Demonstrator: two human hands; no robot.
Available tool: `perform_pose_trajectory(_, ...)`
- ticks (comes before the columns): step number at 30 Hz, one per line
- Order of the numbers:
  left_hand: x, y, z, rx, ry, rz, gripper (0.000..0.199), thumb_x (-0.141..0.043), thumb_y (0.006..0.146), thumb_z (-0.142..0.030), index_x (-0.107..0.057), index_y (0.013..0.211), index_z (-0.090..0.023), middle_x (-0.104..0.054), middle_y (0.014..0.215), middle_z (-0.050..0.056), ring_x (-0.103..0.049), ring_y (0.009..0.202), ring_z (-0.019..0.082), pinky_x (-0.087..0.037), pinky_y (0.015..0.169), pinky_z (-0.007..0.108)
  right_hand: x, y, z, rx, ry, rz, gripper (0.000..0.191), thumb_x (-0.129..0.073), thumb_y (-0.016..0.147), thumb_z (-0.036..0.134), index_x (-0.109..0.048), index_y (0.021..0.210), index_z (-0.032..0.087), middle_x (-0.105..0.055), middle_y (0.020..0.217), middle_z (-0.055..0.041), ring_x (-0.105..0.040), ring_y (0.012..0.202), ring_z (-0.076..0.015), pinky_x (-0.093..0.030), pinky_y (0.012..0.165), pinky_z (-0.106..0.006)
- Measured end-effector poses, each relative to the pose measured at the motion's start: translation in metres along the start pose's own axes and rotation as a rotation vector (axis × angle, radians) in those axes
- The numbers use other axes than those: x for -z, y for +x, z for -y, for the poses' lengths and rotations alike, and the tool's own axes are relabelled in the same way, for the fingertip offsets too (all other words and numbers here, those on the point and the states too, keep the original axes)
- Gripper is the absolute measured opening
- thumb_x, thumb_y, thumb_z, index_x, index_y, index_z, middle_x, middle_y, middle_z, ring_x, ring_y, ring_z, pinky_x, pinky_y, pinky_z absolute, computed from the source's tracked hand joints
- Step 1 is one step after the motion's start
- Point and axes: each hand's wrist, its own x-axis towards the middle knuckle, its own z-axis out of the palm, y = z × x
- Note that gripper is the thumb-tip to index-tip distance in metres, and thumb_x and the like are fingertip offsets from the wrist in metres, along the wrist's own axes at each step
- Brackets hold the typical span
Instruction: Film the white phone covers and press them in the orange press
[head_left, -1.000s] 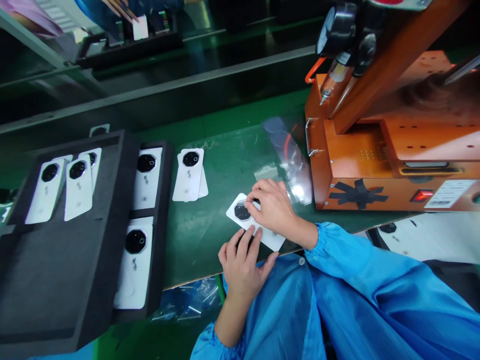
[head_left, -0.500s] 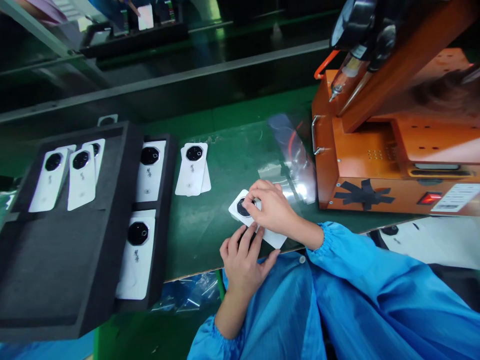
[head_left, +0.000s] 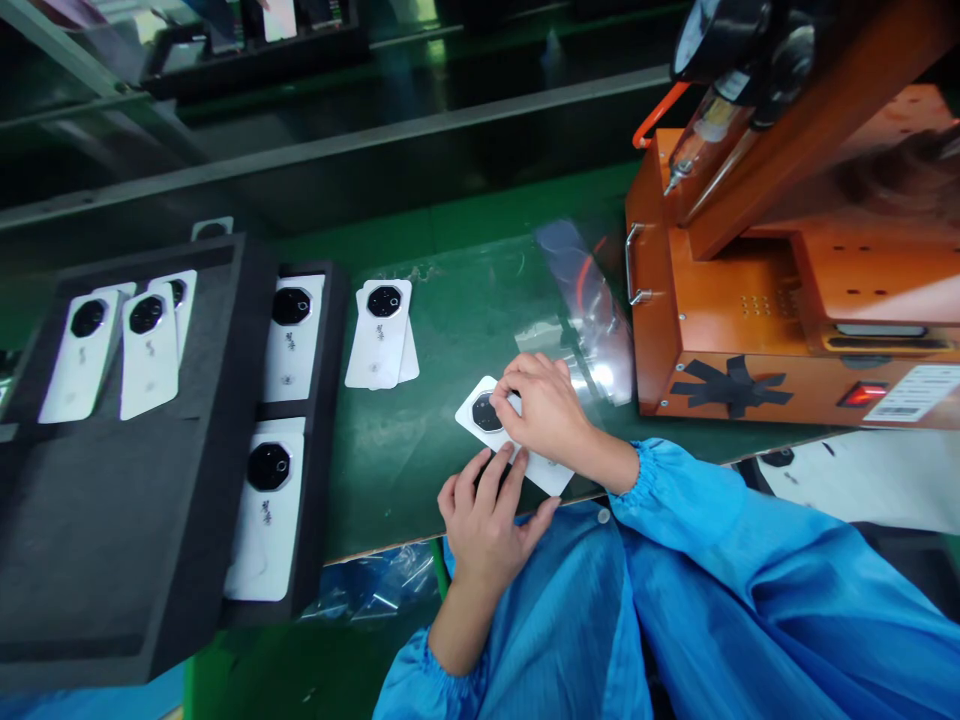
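A white phone back cover [head_left: 550, 476] with a round black camera area [head_left: 485, 411] lies slanted on the green tabletop near its front edge. My right hand [head_left: 545, 408] is over the cover, thumb and fingers pinched together at the edge of the camera area. Whatever is between those fingertips is hidden. Below it, my left hand [head_left: 491, 515] rests with fingers spread, its fingertips on the cover's near side. To the left on the table, two overlapping white back covers [head_left: 380, 350] lie apart from both hands.
On the left, a black foam tray [head_left: 82, 540] holds several white covers and sits partly over another black tray [head_left: 311, 440] with more covers. An orange machine [head_left: 720, 320] with a gauge stands at the right. Clear plastic film [head_left: 592, 310] lies beside it.
My right fingertips have shifted slightly to the right across the camera area, so more of it shows. My left hand stays in place. The view has moved a little.
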Motion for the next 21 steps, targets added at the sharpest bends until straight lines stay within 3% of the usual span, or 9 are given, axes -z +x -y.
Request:
perform_pose_trajectory(11, -0.0004, -0.0004, -0.0009, 0.012, -0.003, 0.001, 0.055, -0.074, 0.083, -0.054, -0.068, 0.129, -0.024, -0.072, 0.129, 0.008, -0.062, 0.117, 0.031, -0.037, 0.095, 0.046, -0.0037, -0.0003, -0.0037, 0.024, -0.032, -0.04, 0.014, -0.06, 0.091, 0.023, -0.069, 0.08, 0.019, -0.067, 0.098, -0.0029, -0.055, 0.094, -0.0199, -0.028, 0.084, -0.038)
perform_pose_trajectory(21, -0.0007, -0.0015, -0.0011, 0.018, -0.006, -0.007, 0.052, -0.073, 0.084, -0.053, -0.069, 0.126, -0.023, -0.073, 0.125, 0.009, -0.061, 0.119, 0.032, -0.036, 0.097, 0.045, -0.0008, -0.0051, -0.0011, 0.129, -0.158, -0.084, 0.014, -0.063, 0.091, 0.029, -0.068, 0.082, 0.02, -0.066, 0.099, -0.0038, -0.053, 0.094, -0.0212, -0.028, 0.082, -0.04)
